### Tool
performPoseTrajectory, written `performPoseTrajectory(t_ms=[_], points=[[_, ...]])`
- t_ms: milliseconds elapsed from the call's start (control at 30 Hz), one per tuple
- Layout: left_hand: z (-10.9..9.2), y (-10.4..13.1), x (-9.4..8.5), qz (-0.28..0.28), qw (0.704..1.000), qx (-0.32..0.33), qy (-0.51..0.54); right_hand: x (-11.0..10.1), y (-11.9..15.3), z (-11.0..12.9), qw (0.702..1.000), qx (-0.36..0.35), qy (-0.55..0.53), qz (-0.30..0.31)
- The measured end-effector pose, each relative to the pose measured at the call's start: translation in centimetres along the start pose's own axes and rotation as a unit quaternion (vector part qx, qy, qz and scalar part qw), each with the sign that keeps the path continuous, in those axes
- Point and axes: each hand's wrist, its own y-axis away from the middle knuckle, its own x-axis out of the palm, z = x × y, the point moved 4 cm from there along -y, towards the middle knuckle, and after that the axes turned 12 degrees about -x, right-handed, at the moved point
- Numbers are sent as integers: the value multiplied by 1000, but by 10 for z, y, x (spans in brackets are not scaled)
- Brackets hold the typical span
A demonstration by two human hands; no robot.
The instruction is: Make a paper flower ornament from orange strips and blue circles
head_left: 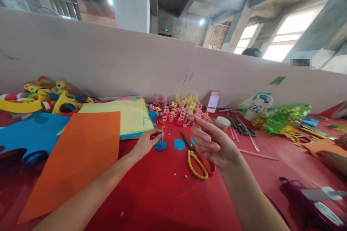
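My left hand [148,142] pinches a thin pale stick [162,138] with a small orange tip. The stick stands upright on a blue paper disc [160,146]. My right hand [214,142] is raised to the right, its fingers curled and the index fingertip pressed in a pinch; what it holds, if anything, is too small to name. Another blue disc [179,144] lies flat between my hands. Scissors [197,164] with yellow and red handles rest partly behind my right hand. Behind are pink and yellow curled paper pieces [181,113].
Orange sheet [89,151], yellow sheets [130,115] and blue cut paper [35,133] lie left. A white cup [222,122], green-handled scissors [241,128] and clear sticks [258,154] are right. A purple glue gun [311,202] lies near another person's hand [333,160].
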Motion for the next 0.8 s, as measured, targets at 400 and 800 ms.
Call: performPoseTrajectory(t_ms=[400, 800], points=[[7, 3, 2, -25, 999, 14, 14, -76, -21, -92, 762, 50, 644, 35], [9, 11, 1, -37, 999, -5, 32, -104, -13, -18, 634, 83, 768, -31]])
